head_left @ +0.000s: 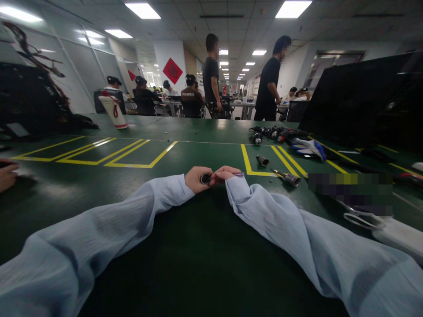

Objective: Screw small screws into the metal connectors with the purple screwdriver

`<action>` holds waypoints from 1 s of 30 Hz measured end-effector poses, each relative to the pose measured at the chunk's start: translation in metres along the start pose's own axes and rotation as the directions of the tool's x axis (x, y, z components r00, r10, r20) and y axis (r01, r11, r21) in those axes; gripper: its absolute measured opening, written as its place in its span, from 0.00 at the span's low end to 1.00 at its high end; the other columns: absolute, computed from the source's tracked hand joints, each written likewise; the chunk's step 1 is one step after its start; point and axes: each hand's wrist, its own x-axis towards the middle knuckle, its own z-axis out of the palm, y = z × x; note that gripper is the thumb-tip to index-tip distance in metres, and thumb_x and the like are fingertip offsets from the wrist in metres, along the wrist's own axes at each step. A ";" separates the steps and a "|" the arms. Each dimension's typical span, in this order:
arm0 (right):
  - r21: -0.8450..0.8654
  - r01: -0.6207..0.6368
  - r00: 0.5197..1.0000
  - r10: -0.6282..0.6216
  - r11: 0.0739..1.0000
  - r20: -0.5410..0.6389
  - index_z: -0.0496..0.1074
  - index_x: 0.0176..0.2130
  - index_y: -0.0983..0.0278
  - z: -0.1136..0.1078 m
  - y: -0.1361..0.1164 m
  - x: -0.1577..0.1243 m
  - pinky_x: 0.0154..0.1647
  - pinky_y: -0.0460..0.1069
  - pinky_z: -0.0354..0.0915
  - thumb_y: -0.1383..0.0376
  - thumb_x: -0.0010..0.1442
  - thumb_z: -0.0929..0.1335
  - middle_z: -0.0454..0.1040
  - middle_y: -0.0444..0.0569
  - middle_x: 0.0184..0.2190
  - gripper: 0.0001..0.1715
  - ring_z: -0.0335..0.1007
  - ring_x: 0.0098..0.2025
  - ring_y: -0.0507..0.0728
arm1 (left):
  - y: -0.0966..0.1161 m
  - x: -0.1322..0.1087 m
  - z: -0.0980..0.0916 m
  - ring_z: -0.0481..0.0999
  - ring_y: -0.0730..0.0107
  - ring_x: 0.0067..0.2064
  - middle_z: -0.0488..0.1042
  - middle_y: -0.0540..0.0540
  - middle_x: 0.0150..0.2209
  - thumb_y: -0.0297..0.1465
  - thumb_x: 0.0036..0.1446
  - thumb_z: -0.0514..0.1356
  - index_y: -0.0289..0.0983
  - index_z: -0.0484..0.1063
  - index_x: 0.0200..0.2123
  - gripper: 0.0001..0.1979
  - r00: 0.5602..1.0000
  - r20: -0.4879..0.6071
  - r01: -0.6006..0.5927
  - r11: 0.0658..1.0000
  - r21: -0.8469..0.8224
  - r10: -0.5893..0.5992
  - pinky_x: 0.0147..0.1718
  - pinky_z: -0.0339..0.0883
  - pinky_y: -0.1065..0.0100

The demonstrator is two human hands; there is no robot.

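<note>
Near the middle of the view my left hand (197, 178) is closed round a small dark round part (205, 178), its open end facing me. My right hand (226, 174) pinches a thin tool with a purplish handle (238, 175), and its thin end points at the round part. Both hands are close together over the green table (185, 246). To the right of them lie a grey metal cylinder (263, 161) and a second cylindrical metal part (292, 179) with a thin shaft.
Yellow tape (132, 165) marks the table. Dark connectors (257, 138) and a blue-white glove (310, 149) lie at right, near a black monitor (363, 97). A white cup (114, 112) stands back left. Another person's hand (7, 175) is at the left edge.
</note>
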 end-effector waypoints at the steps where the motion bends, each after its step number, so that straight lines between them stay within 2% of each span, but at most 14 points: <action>1: 0.025 -0.004 1.000 0.003 1.000 0.008 0.70 0.20 0.65 0.000 0.000 0.000 0.26 0.44 0.63 0.66 0.41 0.64 0.71 0.43 0.15 0.06 0.67 0.20 0.50 | 0.000 0.000 0.000 0.61 0.80 0.21 0.63 0.52 0.18 0.32 0.44 0.56 0.32 0.64 0.19 0.08 1.000 0.005 0.004 1.000 -0.002 -0.004 0.19 0.55 0.77; 5: 0.113 -0.048 0.997 0.041 0.992 0.064 0.70 0.19 0.67 -0.001 0.001 0.002 0.26 0.45 0.63 0.68 0.41 0.64 0.71 0.44 0.14 0.06 0.67 0.21 0.50 | -0.001 -0.001 0.000 0.62 0.79 0.22 0.65 0.52 0.19 0.30 0.42 0.57 0.32 0.65 0.21 0.06 1.000 0.016 0.000 1.000 -0.014 0.000 0.20 0.56 0.77; 9: 0.112 0.006 0.999 -0.010 0.994 0.032 0.69 0.19 0.66 -0.001 0.002 0.001 0.26 0.46 0.63 0.67 0.42 0.64 0.71 0.44 0.14 0.06 0.67 0.20 0.51 | -0.005 -0.001 0.001 0.63 0.78 0.22 0.66 0.51 0.20 0.31 0.42 0.57 0.32 0.66 0.22 0.07 1.000 -0.021 -0.004 1.000 -0.031 0.003 0.21 0.58 0.76; 13: 0.006 0.078 0.995 -0.078 0.997 -0.059 0.69 0.19 0.65 0.000 0.001 -0.001 0.26 0.46 0.63 0.67 0.42 0.64 0.70 0.43 0.15 0.06 0.65 0.20 0.50 | -0.006 -0.001 0.003 0.62 0.80 0.21 0.65 0.52 0.19 0.33 0.44 0.57 0.32 0.65 0.21 0.09 0.999 -0.035 0.016 1.000 -0.007 -0.016 0.19 0.56 0.77; 18: -0.241 0.170 0.980 -0.190 0.956 -0.064 0.69 0.21 0.65 0.002 0.005 -0.001 0.26 0.46 0.62 0.66 0.45 0.63 0.70 0.43 0.17 0.07 0.64 0.22 0.50 | -0.004 0.000 0.002 0.61 0.80 0.20 0.63 0.53 0.17 0.34 0.43 0.58 0.32 0.64 0.20 0.10 0.998 -0.050 0.038 0.999 -0.002 -0.038 0.19 0.55 0.77; 21: -0.418 0.281 0.950 -0.311 0.864 -0.005 0.69 0.23 0.64 0.005 0.007 -0.004 0.31 0.47 0.62 0.67 0.48 0.61 0.71 0.44 0.21 0.08 0.66 0.26 0.51 | -0.004 0.001 0.001 0.60 0.80 0.20 0.63 0.53 0.17 0.33 0.41 0.58 0.32 0.64 0.20 0.09 0.995 -0.070 0.074 0.997 -0.001 -0.074 0.19 0.55 0.77; 25: -0.669 0.432 0.873 -0.468 0.605 0.140 0.70 0.26 0.63 0.012 0.004 -0.010 0.38 0.49 0.60 0.68 0.52 0.60 0.73 0.47 0.26 0.11 0.66 0.31 0.54 | -0.007 0.003 -0.001 0.61 0.78 0.21 0.64 0.52 0.18 0.29 0.37 0.57 0.32 0.64 0.20 0.06 0.983 -0.135 0.128 0.992 -0.004 -0.127 0.20 0.56 0.76; 27: -0.736 0.473 0.840 -0.498 0.484 0.213 0.71 0.27 0.63 0.014 0.002 -0.011 0.38 0.49 0.60 0.69 0.52 0.60 0.73 0.49 0.26 0.12 0.67 0.32 0.54 | -0.008 0.004 -0.001 0.61 0.78 0.21 0.63 0.53 0.18 0.28 0.35 0.57 0.32 0.63 0.19 0.05 0.976 -0.169 0.139 0.990 -0.020 -0.141 0.20 0.56 0.76; 30: -0.772 0.511 0.811 -0.509 0.378 0.287 0.72 0.27 0.64 0.015 0.002 -0.010 0.38 0.49 0.59 0.70 0.52 0.60 0.74 0.50 0.27 0.12 0.68 0.32 0.55 | -0.008 0.005 -0.002 0.60 0.78 0.21 0.61 0.54 0.17 0.27 0.33 0.56 0.33 0.62 0.19 0.05 0.967 -0.196 0.155 0.986 -0.058 -0.164 0.20 0.56 0.76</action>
